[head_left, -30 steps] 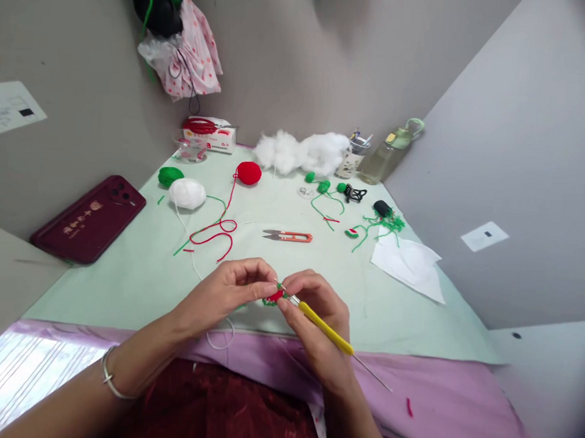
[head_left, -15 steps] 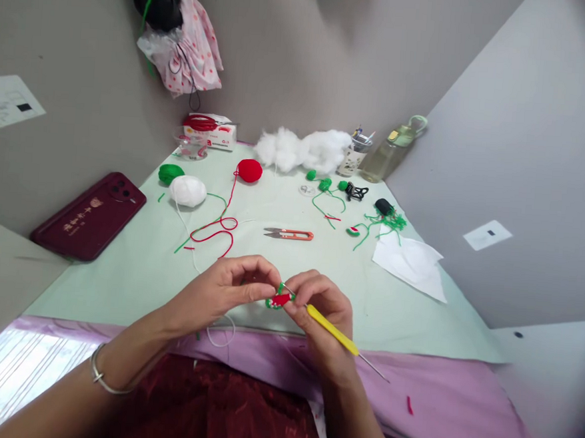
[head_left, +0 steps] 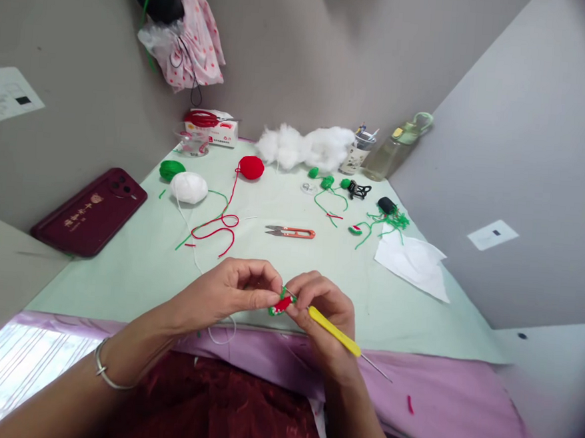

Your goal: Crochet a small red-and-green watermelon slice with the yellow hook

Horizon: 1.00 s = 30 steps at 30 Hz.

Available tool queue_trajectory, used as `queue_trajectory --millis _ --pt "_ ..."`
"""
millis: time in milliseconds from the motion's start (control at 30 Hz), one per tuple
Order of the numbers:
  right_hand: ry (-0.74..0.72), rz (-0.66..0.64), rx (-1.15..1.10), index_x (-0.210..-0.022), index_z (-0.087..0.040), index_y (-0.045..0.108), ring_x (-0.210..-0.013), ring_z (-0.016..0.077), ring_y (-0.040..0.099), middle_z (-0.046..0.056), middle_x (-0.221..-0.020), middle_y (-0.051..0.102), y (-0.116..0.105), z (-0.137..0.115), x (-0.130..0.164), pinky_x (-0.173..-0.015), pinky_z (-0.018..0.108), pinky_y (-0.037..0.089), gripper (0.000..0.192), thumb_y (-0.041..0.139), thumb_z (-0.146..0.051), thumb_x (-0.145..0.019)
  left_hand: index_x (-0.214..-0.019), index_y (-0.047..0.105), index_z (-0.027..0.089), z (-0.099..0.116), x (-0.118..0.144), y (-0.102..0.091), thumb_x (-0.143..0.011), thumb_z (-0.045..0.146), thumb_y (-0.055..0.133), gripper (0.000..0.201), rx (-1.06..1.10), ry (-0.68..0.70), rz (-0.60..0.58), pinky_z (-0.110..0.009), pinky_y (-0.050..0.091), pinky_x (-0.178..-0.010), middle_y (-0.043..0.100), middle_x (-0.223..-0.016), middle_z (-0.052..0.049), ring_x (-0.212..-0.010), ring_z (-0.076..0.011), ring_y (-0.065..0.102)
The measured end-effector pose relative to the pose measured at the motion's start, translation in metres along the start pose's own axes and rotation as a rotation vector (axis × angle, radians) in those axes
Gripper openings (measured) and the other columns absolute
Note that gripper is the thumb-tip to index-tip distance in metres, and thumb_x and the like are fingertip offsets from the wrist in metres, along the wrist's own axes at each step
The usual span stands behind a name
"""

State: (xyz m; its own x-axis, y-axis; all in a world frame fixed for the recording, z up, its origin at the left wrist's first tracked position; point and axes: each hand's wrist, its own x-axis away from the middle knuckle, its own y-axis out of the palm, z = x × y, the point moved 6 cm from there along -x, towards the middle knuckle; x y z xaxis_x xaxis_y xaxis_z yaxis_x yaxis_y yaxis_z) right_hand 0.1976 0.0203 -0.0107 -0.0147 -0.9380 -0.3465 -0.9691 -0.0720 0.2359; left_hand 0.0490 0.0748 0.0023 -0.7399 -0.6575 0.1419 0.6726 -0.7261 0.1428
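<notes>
My left hand pinches a small red and green crochet piece over the near edge of the pale green table mat. My right hand grips a yellow-handled crochet hook whose tip is in the piece. White yarn hangs below my left hand and runs back to a white yarn ball. A red yarn ball and a green yarn ball lie farther back.
Orange thread snips lie mid-table. White stuffing, a pen cup and a bottle stand at the back. A dark red phone lies left, white paper and green scraps right. A pink cloth covers the near edge.
Both hands and the crochet piece have dipped slightly lower and right. The hook has shifted a little with them. The view has tilted down a bit.
</notes>
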Motion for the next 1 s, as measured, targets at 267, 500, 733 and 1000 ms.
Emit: queue_trajectory --millis 267,500,733,1000 --pt "0.063 0.013 -0.102 -0.08 -0.025 0.069 -0.079 0.016 0.066 0.0 -0.087 0.073 -0.002 0.01 0.002 -0.073 0.03 0.053 0.019 0.085 -0.019 -0.087 -0.083 0.068 0.021 0.017 0.009 -0.014 -0.089 0.025 0.073 0.009 -0.266 0.131 0.178 -0.034 0.047 -0.088 0.069 -0.09 -0.001 -0.09 -0.0188 0.062" --pt "0.019 0.019 -0.12 -0.079 -0.025 0.067 -0.079 0.0158 0.066 0.0 -0.085 0.072 0.001 0.009 0.001 -0.073 0.03 0.054 0.02 0.084 -0.018 -0.087 -0.085 0.062 0.02 -0.005 0.007 0.004 -0.091 0.025 0.072 0.013 0.217 0.078 0.1 -0.026 0.049 -0.066 0.061 -0.078 0.003 -0.066 -0.0111 0.054" --pt "0.002 0.005 -0.195 -0.07 -0.024 0.06 -0.07 0.0155 0.063 -0.001 -0.076 0.068 0.007 0.005 -0.003 -0.064 0.029 0.053 0.031 0.089 -0.026 -0.082 -0.087 0.056 0.021 -0.007 0.008 0.017 -0.093 0.026 0.065 0.012 0.397 0.019 -0.105 -0.023 0.039 -0.057 0.048 -0.071 0.006 -0.059 -0.0097 0.034" --pt "0.037 0.003 -0.215 -0.063 -0.025 0.05 -0.06 0.0155 0.056 -0.002 -0.067 0.062 0.01 0.008 -0.004 -0.055 0.029 0.047 0.045 0.092 -0.037 -0.076 -0.087 0.053 0.026 0.006 0.013 -0.009 -0.085 0.011 0.061 0.017 -0.534 0.233 0.331 -0.033 0.042 -0.078 0.05 -0.075 0.005 -0.073 -0.0171 0.048"
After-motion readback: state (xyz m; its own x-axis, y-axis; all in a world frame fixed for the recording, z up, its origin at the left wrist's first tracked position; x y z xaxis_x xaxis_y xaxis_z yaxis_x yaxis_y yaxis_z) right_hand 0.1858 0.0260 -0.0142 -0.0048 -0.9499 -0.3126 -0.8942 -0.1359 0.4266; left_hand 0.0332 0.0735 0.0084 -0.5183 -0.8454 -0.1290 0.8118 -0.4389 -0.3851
